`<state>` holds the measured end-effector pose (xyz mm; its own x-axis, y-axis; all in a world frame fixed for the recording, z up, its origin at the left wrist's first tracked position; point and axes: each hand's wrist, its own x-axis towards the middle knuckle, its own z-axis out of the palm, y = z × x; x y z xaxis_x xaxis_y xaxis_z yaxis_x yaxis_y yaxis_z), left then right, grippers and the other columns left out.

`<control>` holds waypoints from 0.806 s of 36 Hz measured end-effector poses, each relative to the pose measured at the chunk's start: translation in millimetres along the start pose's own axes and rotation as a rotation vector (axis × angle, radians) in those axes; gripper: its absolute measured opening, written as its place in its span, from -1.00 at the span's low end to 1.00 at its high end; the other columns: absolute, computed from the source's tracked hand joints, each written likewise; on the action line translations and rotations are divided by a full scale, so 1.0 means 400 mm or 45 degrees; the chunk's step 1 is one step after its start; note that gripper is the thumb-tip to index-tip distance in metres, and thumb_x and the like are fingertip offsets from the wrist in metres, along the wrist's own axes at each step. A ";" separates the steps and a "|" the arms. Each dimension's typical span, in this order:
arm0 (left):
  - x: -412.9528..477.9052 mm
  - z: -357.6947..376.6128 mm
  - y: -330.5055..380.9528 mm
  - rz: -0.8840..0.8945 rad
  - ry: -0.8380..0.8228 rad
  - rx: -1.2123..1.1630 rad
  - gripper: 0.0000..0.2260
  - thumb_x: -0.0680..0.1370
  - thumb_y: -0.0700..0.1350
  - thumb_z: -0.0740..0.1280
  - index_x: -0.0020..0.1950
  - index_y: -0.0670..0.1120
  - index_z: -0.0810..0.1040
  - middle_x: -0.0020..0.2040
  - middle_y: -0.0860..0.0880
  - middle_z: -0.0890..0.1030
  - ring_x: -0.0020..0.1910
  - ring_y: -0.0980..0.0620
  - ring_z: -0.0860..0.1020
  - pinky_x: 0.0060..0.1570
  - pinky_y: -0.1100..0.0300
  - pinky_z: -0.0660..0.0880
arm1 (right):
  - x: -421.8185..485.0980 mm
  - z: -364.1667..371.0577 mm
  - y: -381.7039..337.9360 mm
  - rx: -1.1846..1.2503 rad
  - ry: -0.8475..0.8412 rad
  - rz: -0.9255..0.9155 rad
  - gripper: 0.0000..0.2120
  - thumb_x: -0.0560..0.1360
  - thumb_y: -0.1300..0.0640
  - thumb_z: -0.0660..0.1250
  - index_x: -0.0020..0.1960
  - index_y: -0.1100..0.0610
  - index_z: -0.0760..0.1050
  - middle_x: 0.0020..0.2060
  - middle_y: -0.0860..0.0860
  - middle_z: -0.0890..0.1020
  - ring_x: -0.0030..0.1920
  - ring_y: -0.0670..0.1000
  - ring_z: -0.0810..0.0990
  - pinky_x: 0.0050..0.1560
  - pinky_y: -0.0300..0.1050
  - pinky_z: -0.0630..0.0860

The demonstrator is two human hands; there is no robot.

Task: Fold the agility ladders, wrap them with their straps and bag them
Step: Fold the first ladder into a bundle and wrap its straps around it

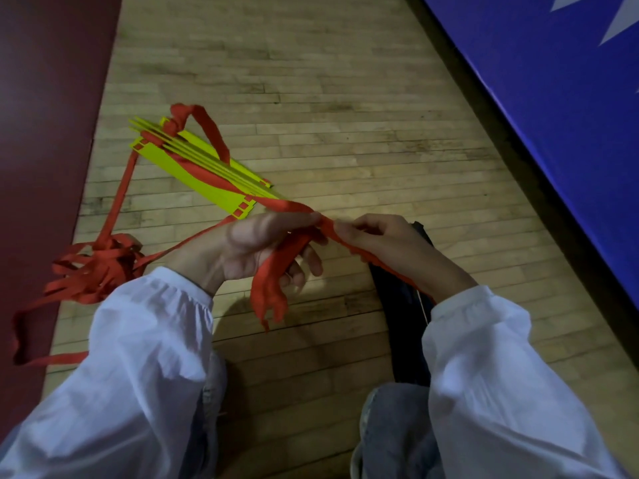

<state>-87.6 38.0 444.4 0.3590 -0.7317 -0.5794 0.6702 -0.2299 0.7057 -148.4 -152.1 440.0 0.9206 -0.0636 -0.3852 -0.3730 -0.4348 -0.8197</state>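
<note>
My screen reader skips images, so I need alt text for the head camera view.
Two hands, left hand and right hand, pinch a bunched red strap between them above a wooden floor. Ahead lies a stack of folded yellow ladder rungs, with loose strap tangled at the left.

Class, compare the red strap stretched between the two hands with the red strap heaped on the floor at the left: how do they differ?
The red strap between the hands is pulled fairly straight in both hands' grip; the heaped red strap lies loose, tangled and untouched. The held one is off the floor; the heap rests on it. Both are flat red webbing.
</note>
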 end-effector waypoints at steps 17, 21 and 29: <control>0.015 -0.003 -0.010 0.157 -0.003 -0.040 -0.78 0.63 -0.19 0.10 0.07 -0.23 0.52 -0.20 -0.20 0.67 -0.54 0.00 0.55 -0.59 0.27 0.50 | -0.003 -0.013 -0.002 -0.028 0.030 0.021 -0.67 0.48 -0.20 0.33 0.03 0.03 0.62 -0.16 -0.07 0.67 -0.19 -0.17 0.62 -0.27 -0.35 0.46; 0.017 -0.005 -0.011 0.147 -0.060 -0.085 -0.77 0.52 -0.18 0.17 0.09 -0.24 0.51 -0.15 -0.20 0.69 -0.53 0.02 0.55 -0.58 0.27 0.49 | -0.001 -0.009 -0.001 0.011 0.030 0.003 -0.77 0.45 -0.13 0.40 -0.05 0.01 0.63 -0.25 -0.10 0.66 -0.32 -0.24 0.61 -0.33 -0.40 0.48; 0.028 -0.011 -0.007 0.066 -0.072 -0.246 -0.69 0.43 -0.10 0.19 0.07 -0.24 0.51 -0.14 -0.15 0.69 -0.52 0.07 0.53 -0.57 0.29 0.49 | 0.008 -0.001 0.002 0.067 0.178 -0.082 -0.84 0.42 -0.08 0.46 -0.16 0.01 0.61 -0.32 -0.13 0.61 -0.38 -0.27 0.57 -0.37 -0.42 0.45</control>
<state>-82.6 33.4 434.1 0.3627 -0.7756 -0.5166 0.7659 -0.0676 0.6393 -145.6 -153.2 438.3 0.9485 -0.1633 -0.2713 -0.3149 -0.3945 -0.8632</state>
